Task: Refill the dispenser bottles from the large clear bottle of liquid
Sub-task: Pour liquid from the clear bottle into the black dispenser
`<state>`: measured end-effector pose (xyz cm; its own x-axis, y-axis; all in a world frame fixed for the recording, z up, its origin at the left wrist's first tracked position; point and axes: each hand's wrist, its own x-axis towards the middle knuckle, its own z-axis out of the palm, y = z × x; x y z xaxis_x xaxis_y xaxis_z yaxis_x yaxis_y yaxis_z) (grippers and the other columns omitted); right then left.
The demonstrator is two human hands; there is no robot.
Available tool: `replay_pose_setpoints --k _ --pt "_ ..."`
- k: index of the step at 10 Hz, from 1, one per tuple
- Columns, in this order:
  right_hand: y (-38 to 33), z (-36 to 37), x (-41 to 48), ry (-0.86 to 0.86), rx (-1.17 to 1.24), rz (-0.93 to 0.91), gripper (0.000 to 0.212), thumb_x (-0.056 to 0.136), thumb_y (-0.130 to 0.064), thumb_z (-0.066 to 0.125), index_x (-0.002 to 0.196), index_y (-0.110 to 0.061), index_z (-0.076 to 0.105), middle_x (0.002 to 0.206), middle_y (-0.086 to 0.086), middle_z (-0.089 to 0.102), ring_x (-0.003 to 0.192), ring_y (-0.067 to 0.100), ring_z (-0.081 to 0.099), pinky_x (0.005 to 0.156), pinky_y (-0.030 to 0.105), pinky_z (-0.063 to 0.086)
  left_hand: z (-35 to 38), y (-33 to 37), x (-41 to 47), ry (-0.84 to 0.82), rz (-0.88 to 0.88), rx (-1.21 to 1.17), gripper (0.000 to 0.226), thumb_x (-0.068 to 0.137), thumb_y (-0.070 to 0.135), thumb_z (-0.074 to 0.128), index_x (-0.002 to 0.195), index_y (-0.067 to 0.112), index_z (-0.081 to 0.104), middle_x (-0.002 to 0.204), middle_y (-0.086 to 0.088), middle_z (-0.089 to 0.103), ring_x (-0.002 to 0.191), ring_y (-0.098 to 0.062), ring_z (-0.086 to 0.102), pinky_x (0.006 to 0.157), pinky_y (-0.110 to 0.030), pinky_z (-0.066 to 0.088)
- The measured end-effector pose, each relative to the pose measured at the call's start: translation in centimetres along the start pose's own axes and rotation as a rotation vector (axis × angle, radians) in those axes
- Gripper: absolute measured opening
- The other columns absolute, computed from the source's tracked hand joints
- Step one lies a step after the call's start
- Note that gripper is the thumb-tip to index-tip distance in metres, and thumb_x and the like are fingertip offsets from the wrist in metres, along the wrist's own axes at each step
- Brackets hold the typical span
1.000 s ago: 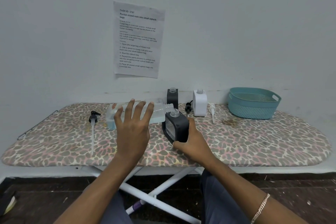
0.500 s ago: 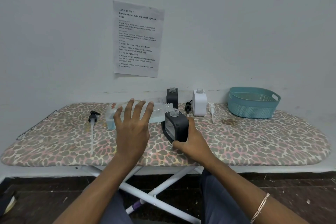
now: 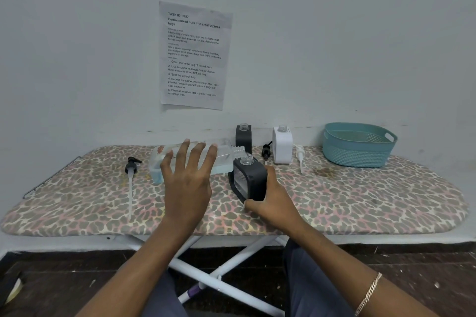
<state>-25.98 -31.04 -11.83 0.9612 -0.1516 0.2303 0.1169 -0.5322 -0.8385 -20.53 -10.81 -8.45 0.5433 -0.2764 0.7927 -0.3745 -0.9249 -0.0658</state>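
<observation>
My left hand (image 3: pixel 188 185) holds the large clear bottle (image 3: pixel 224 159) on its side, fingers spread over its near face, thumb hidden. Pale blue liquid lies along the bottle's lower side. Its open neck points right, just above the open mouth of a black dispenser bottle (image 3: pixel 251 180). My right hand (image 3: pixel 273 203) grips that dispenser at its lower right and tilts it toward the big bottle. A second black dispenser (image 3: pixel 243 135) and a white dispenser (image 3: pixel 282 145) stand uncapped by the wall.
All of this sits on a leopard-print ironing board (image 3: pixel 360 201). A black pump head with a long white tube (image 3: pixel 131 175) lies at the left; a black pump (image 3: pixel 266 150) and a white pump (image 3: pixel 300 154) flank the white dispenser. A teal basket (image 3: pixel 358 149) stands far right.
</observation>
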Motion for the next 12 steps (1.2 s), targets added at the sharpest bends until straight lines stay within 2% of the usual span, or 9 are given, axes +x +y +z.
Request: replay_pose_setpoints --k 3,6,8,9,12 --pt "0.08 -0.01 0.02 -0.010 0.012 0.000 0.079 0.081 -0.013 0.078 0.137 -0.038 0.029 0.109 -0.001 0.068 0.066 0.015 0.075 0.054 0.030 0.061 0.00 -0.02 0.00 0.001 0.001 0.002 0.073 0.076 -0.009 0.065 0.143 0.018 0.061 0.142 -0.010 0.060 0.142 -0.038 0.047 0.111 -0.062 0.034" --pt "0.10 -0.01 0.03 -0.011 0.019 -0.002 0.078 0.080 -0.013 0.078 0.134 -0.041 0.029 0.110 0.000 0.068 0.066 0.017 0.076 0.057 0.038 0.064 0.01 -0.01 0.04 0.004 0.003 -0.001 0.074 0.075 -0.010 0.068 0.143 0.018 0.061 0.142 -0.011 0.061 0.142 -0.039 0.048 0.111 -0.062 0.034" --pt "0.01 0.00 0.02 -0.011 0.020 0.007 0.077 0.080 -0.013 0.077 0.134 -0.039 0.030 0.109 -0.001 0.068 0.066 0.016 0.076 0.055 0.035 0.063 -0.01 -0.04 0.02 0.001 0.005 0.001 0.073 0.075 -0.009 0.067 0.143 0.017 0.061 0.142 -0.011 0.061 0.142 -0.039 0.048 0.111 -0.062 0.034" --pt "0.03 0.01 0.01 -0.008 0.022 0.001 0.075 0.079 -0.014 0.077 0.133 -0.038 0.031 0.108 -0.001 0.069 0.067 0.017 0.076 0.059 0.039 0.065 0.00 -0.05 0.04 -0.001 0.005 0.000 0.072 0.076 -0.009 0.066 0.143 0.017 0.061 0.142 -0.011 0.061 0.143 -0.039 0.047 0.112 -0.062 0.034" --pt "-0.07 0.00 -0.03 -0.007 0.018 -0.001 0.077 0.080 -0.013 0.077 0.136 -0.038 0.030 0.109 -0.004 0.067 0.069 0.014 0.075 0.057 0.027 0.061 -0.07 -0.01 0.05 0.006 0.006 -0.010 0.073 0.075 -0.010 0.067 0.143 0.017 0.061 0.141 -0.011 0.061 0.143 -0.039 0.048 0.111 -0.063 0.034"
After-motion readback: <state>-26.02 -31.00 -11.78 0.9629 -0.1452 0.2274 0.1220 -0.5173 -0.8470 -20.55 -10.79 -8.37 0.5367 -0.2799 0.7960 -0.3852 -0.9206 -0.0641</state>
